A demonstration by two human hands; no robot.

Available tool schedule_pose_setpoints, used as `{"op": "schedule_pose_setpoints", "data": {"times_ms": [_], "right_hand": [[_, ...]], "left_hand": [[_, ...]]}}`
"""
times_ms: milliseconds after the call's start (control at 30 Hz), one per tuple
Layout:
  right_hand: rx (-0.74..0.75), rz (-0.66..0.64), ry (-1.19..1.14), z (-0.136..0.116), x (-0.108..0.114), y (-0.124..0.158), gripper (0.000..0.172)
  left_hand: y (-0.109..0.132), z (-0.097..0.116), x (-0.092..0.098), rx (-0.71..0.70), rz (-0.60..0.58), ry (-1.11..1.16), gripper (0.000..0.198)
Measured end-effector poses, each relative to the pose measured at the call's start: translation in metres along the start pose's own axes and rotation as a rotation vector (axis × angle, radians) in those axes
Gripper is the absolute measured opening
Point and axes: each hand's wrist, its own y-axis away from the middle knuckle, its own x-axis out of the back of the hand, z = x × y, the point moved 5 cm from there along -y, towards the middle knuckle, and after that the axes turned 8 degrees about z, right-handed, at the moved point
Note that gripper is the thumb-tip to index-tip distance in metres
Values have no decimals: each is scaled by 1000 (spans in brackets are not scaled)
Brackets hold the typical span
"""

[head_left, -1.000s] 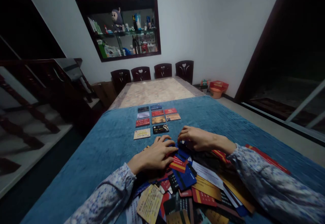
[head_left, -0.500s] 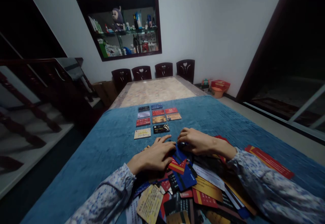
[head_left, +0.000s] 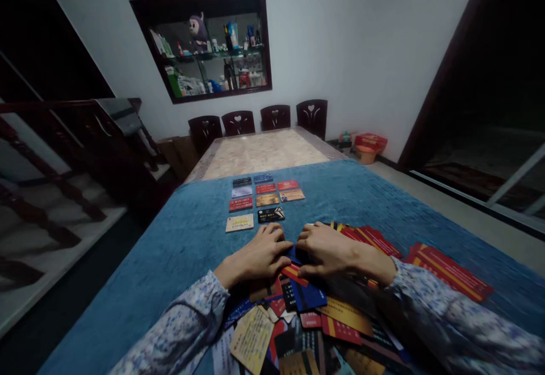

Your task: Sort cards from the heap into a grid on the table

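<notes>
A loose heap of printed cards (head_left: 298,344) lies before me, in blue, red, gold, black and pale yellow. My left hand (head_left: 258,253) rests over its far left edge, fingers bent and thumb apart. Facing it, my right hand (head_left: 330,250) lies over the far right part, its thumb spread from the fingers. Between the hands are a blue card (head_left: 297,255) and a red card with a yellow stripe (head_left: 293,273). Both hands touch the heap, and what lies under their palms is hidden. A blue card (head_left: 309,296) sits just below the right thumb.
Beyond my hands, several cards lie in rows, a black one (head_left: 271,215) and a pale yellow one (head_left: 239,223) nearest. Red cards (head_left: 451,270) are fanned at right. A blue cloth (head_left: 183,244) covers this end of the table; chairs (head_left: 275,118) stand at the far end.
My right hand has shifted slightly and its thumb now shows spread out. The left fingers have drawn in a little. More red and yellow cards show beyond my right wrist, while the long white card is covered.
</notes>
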Motion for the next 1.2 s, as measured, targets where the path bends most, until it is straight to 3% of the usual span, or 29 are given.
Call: {"op": "schedule_pose_setpoints", "data": {"times_ms": [333, 633, 900, 1200], "right_hand": [[0, -27, 7, 11, -3, -3, 21], [-81, 17, -104, 28, -7, -6, 24], [-136, 53, -127, 35, -9, -7, 29], [-246, 75, -100, 42, -15, -8, 20]], "left_hand": [[-1, -12, 1, -3, -7, 51, 24], [0, -30, 1, 78, 109, 237, 51], [1, -40, -2, 180, 191, 306, 37], [-1, -41, -5, 225, 224, 298, 28]]}}
